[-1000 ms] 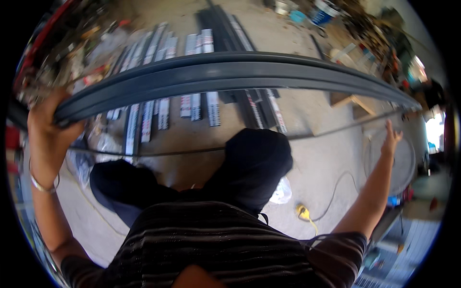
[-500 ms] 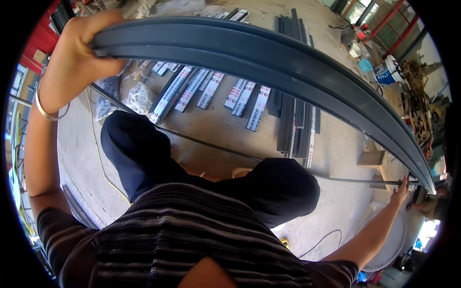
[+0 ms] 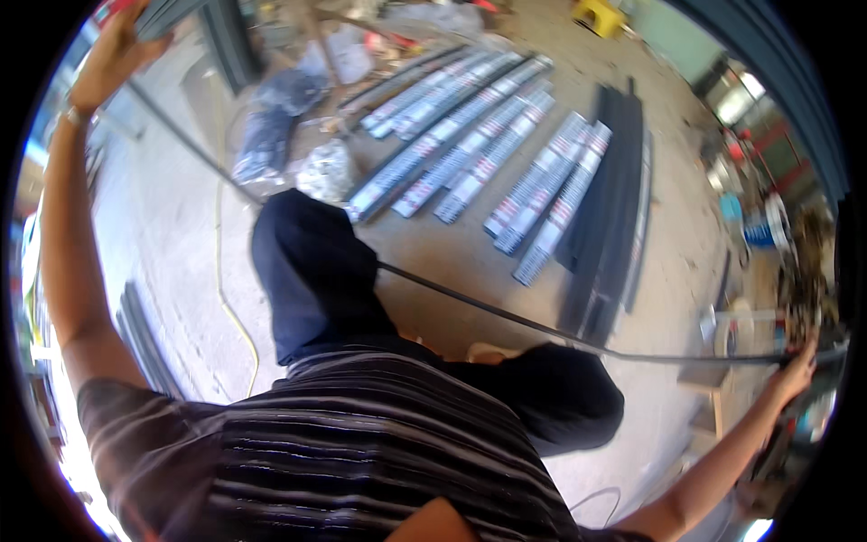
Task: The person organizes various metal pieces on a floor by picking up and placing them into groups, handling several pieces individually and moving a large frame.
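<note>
A long dark grey metal profile (image 3: 772,68) arches across the upper right, close to me and cut off by the rim of the view. At the upper left my left hand (image 3: 113,59) is raised, closed around a dark grey piece whose end leaves the picture. Far out on the right, my right hand (image 3: 797,372) is closed at the end of a thin dark bar (image 3: 492,312). That bar crosses in front of my knees, from near the left hand to the right. Whether bar and profile are joined cannot be seen. Blur softens both hands.
Several wrapped profile strips (image 3: 497,135) lie on the concrete floor ahead, beside bare dark lengths (image 3: 607,217). Clear plastic bags (image 3: 327,170) sit left of them. A yellow cable (image 3: 237,330) runs along the floor. A wooden block (image 3: 709,379) stands near my right hand; a yellow stool (image 3: 599,16) is far ahead.
The wide grey profile has risen out of the middle to the upper right rim. My left hand has moved up; my right hand has shifted outward. More of the floor strips show, and the view has turned.
</note>
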`<state>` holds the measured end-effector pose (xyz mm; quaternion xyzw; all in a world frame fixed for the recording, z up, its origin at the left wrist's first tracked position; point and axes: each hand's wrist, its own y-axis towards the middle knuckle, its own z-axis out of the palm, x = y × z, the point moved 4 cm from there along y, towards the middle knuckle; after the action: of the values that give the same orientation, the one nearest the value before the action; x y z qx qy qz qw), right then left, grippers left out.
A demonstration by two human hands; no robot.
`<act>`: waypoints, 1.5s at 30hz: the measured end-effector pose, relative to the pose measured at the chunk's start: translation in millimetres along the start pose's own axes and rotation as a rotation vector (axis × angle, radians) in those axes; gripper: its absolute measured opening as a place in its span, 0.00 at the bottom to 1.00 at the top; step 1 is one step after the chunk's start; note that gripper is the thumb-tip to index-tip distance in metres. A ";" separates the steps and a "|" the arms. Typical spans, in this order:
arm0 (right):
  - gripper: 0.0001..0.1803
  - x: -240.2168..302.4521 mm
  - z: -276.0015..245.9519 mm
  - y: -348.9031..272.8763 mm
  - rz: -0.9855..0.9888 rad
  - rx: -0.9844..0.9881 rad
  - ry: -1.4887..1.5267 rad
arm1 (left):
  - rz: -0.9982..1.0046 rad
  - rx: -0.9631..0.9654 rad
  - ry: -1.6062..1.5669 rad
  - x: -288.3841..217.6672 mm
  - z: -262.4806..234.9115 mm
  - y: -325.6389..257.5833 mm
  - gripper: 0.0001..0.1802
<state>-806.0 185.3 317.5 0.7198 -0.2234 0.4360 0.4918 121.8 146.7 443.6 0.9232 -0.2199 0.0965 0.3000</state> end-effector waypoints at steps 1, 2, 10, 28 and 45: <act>0.20 27.4 19.9 -18.4 0.115 -0.069 0.090 | -0.298 0.103 0.163 -0.2 -5.0 6.3 0.23; 0.19 25.0 20.0 -2.2 0.180 -0.027 0.176 | -0.597 0.199 0.324 6.9 -14.3 3.4 0.21; 0.14 145.9 165.1 -109.5 0.104 0.318 0.523 | -0.523 -0.183 0.022 70.9 -44.1 -55.7 0.18; 0.11 137.7 235.3 -322.1 0.070 0.275 0.435 | -0.600 -0.042 0.172 154.3 91.8 -181.8 0.13; 0.09 219.2 308.3 -469.8 0.202 0.719 0.548 | -0.739 0.174 0.249 268.1 95.4 -288.8 0.17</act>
<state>-213.7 126.1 220.1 0.6774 0.0111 0.7058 0.2069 497.4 205.3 302.6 0.9433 0.1741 0.1115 0.2597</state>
